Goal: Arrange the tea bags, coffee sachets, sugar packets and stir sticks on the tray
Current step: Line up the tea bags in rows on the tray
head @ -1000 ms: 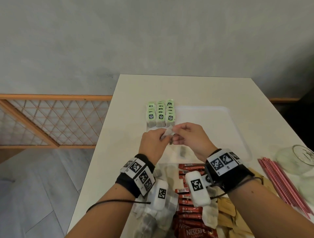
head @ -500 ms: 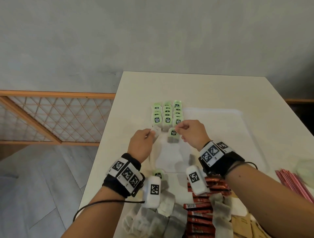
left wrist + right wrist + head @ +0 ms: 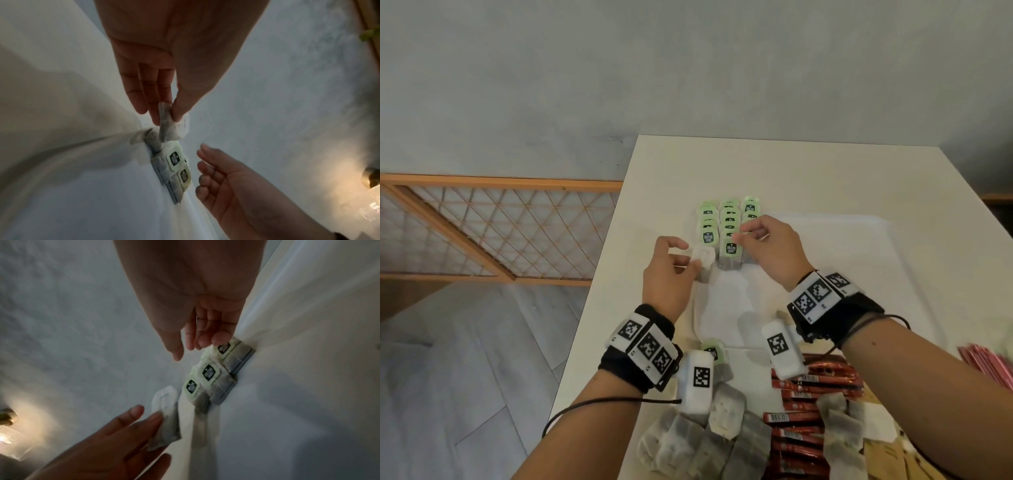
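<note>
left hand (image 3: 671, 270) pinches a tea bag (image 3: 703, 263), right hand (image 3: 770, 246) loose, holding nothing; bag's light and floppy, best pinched by its top edge.

Black wristbands (image 3: 640, 346) with white square-code tags, a white coded block (image 3: 697, 380) beside each, a thin black cable (image 3: 592, 404) trailing.

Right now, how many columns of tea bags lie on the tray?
3, side by side in the tray's far left corner: left column, middle column, right column, partly hidden behind the right hand. The left hand holds another bag before the left column.
</note>
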Tool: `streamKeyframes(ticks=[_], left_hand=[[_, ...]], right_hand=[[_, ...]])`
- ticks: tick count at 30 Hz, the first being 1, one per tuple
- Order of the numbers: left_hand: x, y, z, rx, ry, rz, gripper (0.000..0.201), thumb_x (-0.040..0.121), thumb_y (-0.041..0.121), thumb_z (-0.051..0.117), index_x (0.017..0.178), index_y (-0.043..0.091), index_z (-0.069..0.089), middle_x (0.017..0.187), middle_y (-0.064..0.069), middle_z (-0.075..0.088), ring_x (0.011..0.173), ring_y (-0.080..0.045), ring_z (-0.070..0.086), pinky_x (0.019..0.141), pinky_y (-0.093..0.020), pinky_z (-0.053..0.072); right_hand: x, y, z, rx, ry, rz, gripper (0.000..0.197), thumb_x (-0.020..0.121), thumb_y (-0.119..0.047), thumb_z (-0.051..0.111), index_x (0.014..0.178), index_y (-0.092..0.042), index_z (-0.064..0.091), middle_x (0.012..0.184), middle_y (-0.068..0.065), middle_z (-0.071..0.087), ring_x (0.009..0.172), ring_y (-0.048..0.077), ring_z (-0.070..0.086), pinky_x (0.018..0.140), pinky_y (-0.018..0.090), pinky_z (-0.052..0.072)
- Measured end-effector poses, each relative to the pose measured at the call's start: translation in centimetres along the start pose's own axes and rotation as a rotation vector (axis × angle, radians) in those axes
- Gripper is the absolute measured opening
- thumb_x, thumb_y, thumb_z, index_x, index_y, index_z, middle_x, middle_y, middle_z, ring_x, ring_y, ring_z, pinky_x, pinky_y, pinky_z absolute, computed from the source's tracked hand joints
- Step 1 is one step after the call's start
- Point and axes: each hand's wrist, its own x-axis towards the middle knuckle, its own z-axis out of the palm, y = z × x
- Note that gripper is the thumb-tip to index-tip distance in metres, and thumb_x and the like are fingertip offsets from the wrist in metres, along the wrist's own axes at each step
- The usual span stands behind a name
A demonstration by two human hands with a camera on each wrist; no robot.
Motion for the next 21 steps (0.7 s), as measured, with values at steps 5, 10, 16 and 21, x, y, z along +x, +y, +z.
streamKeyframes(ticks=[5, 10, 16, 21], left_hand=[[-0.6, 1.5, 1.2, 0.022, -0.074, 0.098, 0.016, 0.087, 0.016, 0.068, 0.083, 0.03, 0.061, 0.083, 0.0, 0.069, 0.068, -0.012, 0.062, 0.063, -0.016, 0.042], [-1.7, 2.3, 2.2, 0.105, -0.127, 0.155, 0.015, 0.088, 0.015, 0.068, 0.092, 0.029, 0.066, 0.085, 0.009, 0.066, 0.068, -0.008, 0.06, 0.061, -0.008, 0.042], [-1.9, 2.8, 2.0, 0.271, -0.11, 0.238, 0.017, 0.082, 0.03, 0.073, 0.096, 0.031, 0.064, 0.103, 0.01, 0.059, 0.09, -0.007, 0.058, 0.08, -0.027, 0.049], [-1.3, 3.5, 2.2, 0.335, -0.168, 0.223, 0.033, 0.077, 0.046, 0.077, 0.102, 0.029, 0.064, 0.099, 0.013, 0.059, 0.082, -0.006, 0.061, 0.075, -0.028, 0.052]], right_hand=[[-2.3, -1.1, -0.5, 0.118, -0.248, 0.057, 0.013, 0.087, -0.017, 0.071, 0.095, -0.007, 0.069, 0.074, 0.001, 0.065, 0.062, 0.012, 0.058, 0.058, 0.026, 0.05], [-3.4, -1.3, -1.2, 0.189, -0.208, 0.11, 0.013, 0.089, -0.014, 0.068, 0.098, -0.007, 0.061, 0.078, 0.004, 0.064, 0.063, 0.014, 0.06, 0.058, 0.025, 0.051], [-3.9, -1.9, -1.8, 0.197, -0.217, 0.109, 0.009, 0.088, -0.009, 0.067, 0.091, -0.002, 0.063, 0.072, 0.009, 0.064, 0.059, 0.014, 0.061, 0.062, 0.026, 0.056], [-3.7, -2.2, -1.2, 0.195, -0.138, 0.097, 0.006, 0.084, -0.004, 0.068, 0.085, -0.001, 0.062, 0.075, 0.013, 0.067, 0.063, 0.021, 0.066, 0.067, 0.035, 0.059]])
